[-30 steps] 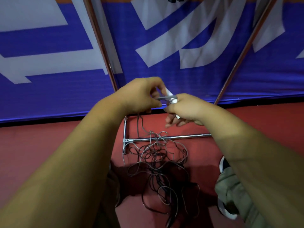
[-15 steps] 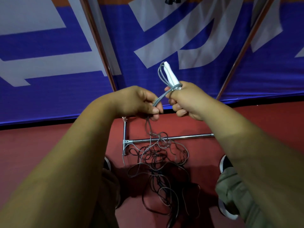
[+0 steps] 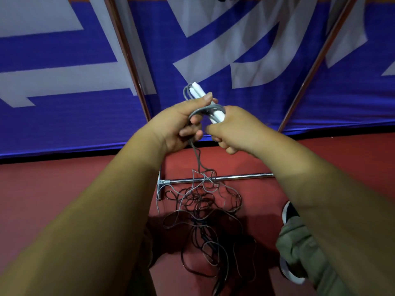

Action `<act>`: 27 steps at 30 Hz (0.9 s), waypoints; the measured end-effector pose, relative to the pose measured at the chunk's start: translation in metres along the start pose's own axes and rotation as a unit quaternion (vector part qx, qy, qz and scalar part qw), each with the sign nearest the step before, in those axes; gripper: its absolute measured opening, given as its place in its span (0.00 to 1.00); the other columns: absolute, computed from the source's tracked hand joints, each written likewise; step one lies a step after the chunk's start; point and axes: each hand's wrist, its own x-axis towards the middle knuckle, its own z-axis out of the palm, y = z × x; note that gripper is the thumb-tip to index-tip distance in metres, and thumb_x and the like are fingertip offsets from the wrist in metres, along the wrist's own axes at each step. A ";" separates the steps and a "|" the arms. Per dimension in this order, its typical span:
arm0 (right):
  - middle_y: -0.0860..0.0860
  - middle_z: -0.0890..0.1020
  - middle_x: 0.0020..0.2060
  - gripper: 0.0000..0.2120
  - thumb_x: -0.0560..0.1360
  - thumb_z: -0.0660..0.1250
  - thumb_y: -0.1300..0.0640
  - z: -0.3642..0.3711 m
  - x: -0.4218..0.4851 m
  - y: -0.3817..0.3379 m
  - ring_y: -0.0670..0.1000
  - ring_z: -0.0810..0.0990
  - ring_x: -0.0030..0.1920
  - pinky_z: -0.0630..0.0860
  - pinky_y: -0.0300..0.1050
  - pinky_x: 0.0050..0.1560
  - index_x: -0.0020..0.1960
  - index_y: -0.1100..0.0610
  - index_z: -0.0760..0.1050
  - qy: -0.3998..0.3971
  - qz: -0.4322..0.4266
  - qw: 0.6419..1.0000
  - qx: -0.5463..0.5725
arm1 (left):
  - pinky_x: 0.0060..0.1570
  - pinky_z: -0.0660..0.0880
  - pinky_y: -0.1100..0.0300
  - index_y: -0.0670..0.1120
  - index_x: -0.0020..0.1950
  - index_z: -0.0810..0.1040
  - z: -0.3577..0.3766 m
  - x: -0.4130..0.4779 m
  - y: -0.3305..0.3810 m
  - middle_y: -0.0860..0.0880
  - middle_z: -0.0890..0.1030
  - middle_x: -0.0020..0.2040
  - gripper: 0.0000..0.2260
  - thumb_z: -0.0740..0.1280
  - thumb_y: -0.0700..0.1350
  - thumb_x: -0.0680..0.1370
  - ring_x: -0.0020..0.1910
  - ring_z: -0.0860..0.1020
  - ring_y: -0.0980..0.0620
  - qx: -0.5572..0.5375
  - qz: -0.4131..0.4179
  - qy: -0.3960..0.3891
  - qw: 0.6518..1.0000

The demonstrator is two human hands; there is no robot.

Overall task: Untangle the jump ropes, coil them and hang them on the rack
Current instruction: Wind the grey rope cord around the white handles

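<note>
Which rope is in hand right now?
The grey rope with white handles, held by left hand and right hand; the dark ropes lie tangled on the floor.

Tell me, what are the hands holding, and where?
The right hand grips the two white handles at their lower ends. The left hand holds the grey cord beside them, thumb against the handles.

A grey rope [image 3: 196, 155] wraps white handles [image 3: 198, 92], its tail trailing into tangled ropes [image 3: 201, 212] across the rack bar [image 3: 245, 177].
</note>
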 end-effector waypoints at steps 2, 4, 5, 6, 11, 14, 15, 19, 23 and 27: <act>0.52 0.75 0.29 0.08 0.76 0.68 0.62 -0.001 -0.001 -0.002 0.48 0.68 0.24 0.65 0.42 0.27 0.54 0.57 0.73 -0.021 0.011 0.999 0.037 | 0.27 0.64 0.64 0.49 0.49 0.83 0.002 0.003 0.000 0.54 0.65 0.27 0.10 0.69 0.55 0.81 0.19 0.57 0.58 -0.051 0.011 -0.005 0.999; 0.52 0.73 0.30 0.11 0.77 0.68 0.64 -0.003 -0.002 -0.002 0.47 0.64 0.25 0.60 0.41 0.28 0.58 0.61 0.73 -0.042 0.023 0.995 0.083 | 0.25 0.61 0.65 0.49 0.45 0.83 0.005 0.006 0.000 0.53 0.66 0.27 0.10 0.70 0.53 0.82 0.19 0.57 0.58 -0.068 0.025 -0.005 0.997; 0.52 0.72 0.30 0.14 0.77 0.68 0.65 -0.005 -0.002 -0.002 0.47 0.63 0.25 0.59 0.41 0.28 0.62 0.64 0.72 -0.051 0.024 0.993 0.101 | 0.24 0.60 0.65 0.48 0.44 0.83 0.006 0.007 0.001 0.53 0.66 0.27 0.11 0.70 0.53 0.82 0.19 0.57 0.58 -0.071 0.029 -0.002 0.997; 0.52 0.72 0.32 0.18 0.77 0.67 0.66 -0.007 -0.002 -0.002 0.47 0.63 0.25 0.58 0.41 0.27 0.66 0.66 0.71 -0.063 0.020 0.991 0.118 | 0.23 0.60 0.66 0.48 0.44 0.82 0.006 0.008 0.001 0.53 0.66 0.28 0.11 0.71 0.52 0.82 0.19 0.57 0.58 -0.073 0.030 0.005 0.997; 0.56 0.73 0.39 0.16 0.78 0.70 0.66 -0.011 -0.005 -0.005 0.46 0.63 0.27 0.59 0.40 0.25 0.64 0.61 0.72 -0.091 -0.001 0.985 0.149 | 0.23 0.63 0.64 0.47 0.45 0.76 0.004 0.015 -0.001 0.53 0.67 0.28 0.12 0.73 0.54 0.81 0.20 0.57 0.57 -0.094 0.022 0.044 0.994; 0.55 0.74 0.39 0.13 0.77 0.71 0.62 -0.012 -0.004 -0.005 0.48 0.69 0.28 0.64 0.42 0.26 0.59 0.59 0.74 -0.045 -0.007 0.997 0.065 | 0.24 0.63 0.64 0.47 0.44 0.78 0.005 0.012 0.000 0.53 0.67 0.29 0.12 0.72 0.53 0.81 0.21 0.56 0.57 -0.088 0.024 0.047 0.995; 0.53 0.76 0.37 0.10 0.77 0.71 0.60 -0.012 -0.004 -0.004 0.48 0.73 0.29 0.68 0.44 0.27 0.57 0.58 0.74 -0.027 -0.012 0.999 0.027 | 0.24 0.63 0.64 0.48 0.43 0.78 0.005 0.011 0.001 0.53 0.66 0.29 0.12 0.72 0.54 0.81 0.21 0.56 0.56 -0.084 0.022 0.045 0.995; 0.51 0.79 0.34 0.07 0.76 0.66 0.59 -0.019 0.000 -0.001 0.49 0.75 0.28 0.75 0.46 0.31 0.54 0.58 0.75 0.006 -0.010 1.000 -0.015 | 0.27 0.66 0.59 0.42 0.50 0.82 0.004 0.007 0.007 0.51 0.68 0.30 0.22 0.72 0.62 0.79 0.25 0.58 0.53 0.070 0.004 0.086 0.994; 0.55 0.78 0.31 0.12 0.72 0.65 0.55 -0.026 0.001 0.005 0.54 0.75 0.27 0.77 0.49 0.32 0.52 0.61 0.77 0.036 0.001 0.993 -0.115 | 0.28 0.67 0.60 0.41 0.56 0.84 -0.007 0.000 0.010 0.51 0.70 0.31 0.34 0.59 0.72 0.80 0.27 0.64 0.53 0.276 -0.091 0.036 0.956; 0.56 0.78 0.28 0.12 0.74 0.64 0.57 -0.025 0.004 0.013 0.55 0.74 0.27 0.75 0.48 0.32 0.50 0.65 0.78 0.052 0.041 0.992 -0.107 | 0.34 0.64 0.59 0.44 0.57 0.84 -0.012 -0.009 0.011 0.48 0.69 0.32 0.22 0.56 0.58 0.88 0.30 0.65 0.54 0.256 -0.044 -0.118 0.958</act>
